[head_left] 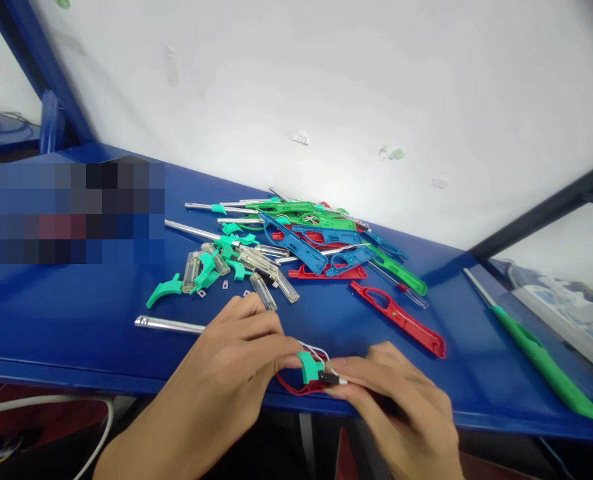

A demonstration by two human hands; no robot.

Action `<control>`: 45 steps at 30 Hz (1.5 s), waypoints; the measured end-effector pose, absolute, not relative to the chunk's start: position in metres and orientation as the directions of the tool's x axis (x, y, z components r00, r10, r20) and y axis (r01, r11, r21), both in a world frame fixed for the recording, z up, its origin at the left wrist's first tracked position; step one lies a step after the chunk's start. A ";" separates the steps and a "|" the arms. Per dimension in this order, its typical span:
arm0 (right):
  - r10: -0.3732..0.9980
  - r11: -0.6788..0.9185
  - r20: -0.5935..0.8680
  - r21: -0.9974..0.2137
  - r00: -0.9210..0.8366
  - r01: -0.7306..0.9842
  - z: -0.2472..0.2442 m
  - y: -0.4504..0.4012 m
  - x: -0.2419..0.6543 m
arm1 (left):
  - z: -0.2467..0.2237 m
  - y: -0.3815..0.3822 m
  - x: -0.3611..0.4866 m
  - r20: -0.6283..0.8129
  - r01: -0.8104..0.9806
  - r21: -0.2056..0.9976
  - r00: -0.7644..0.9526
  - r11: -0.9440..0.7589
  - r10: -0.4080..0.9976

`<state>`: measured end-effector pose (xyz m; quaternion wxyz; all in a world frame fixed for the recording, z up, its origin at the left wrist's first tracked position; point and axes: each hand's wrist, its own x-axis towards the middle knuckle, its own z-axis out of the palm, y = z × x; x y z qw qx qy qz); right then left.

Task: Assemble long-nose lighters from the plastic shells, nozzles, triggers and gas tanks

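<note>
on the blue table point(76, 300), at its front edge, my left hand point(236, 367) pinches one green trigger point(309, 369) and my right hand point(406, 397) pinches one black part point(329, 378), over one red shell point(302, 391) my fingers partly hide. one metal tube point(170, 325) pokes past my left hand. beyond lies a pile of parts point(299, 245), too tangled to count; rightward, one green lighter point(540, 362).
</note>
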<state>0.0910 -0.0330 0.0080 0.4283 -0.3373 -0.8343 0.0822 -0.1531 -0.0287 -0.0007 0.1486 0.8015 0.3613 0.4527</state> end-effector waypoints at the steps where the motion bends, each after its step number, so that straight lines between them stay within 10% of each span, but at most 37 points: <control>1: 0.634 0.758 0.660 -0.428 -0.403 0.492 0.008 -0.033 0.091 | 0.000 -0.028 -0.153 0.627 0.443 0.557 0.331 -0.703 0.705; 45: 0.656 0.704 0.649 -0.344 -0.384 0.621 0.000 -0.035 0.090 | -0.001 -0.035 -0.155 0.622 0.483 0.539 0.324 -0.690 0.713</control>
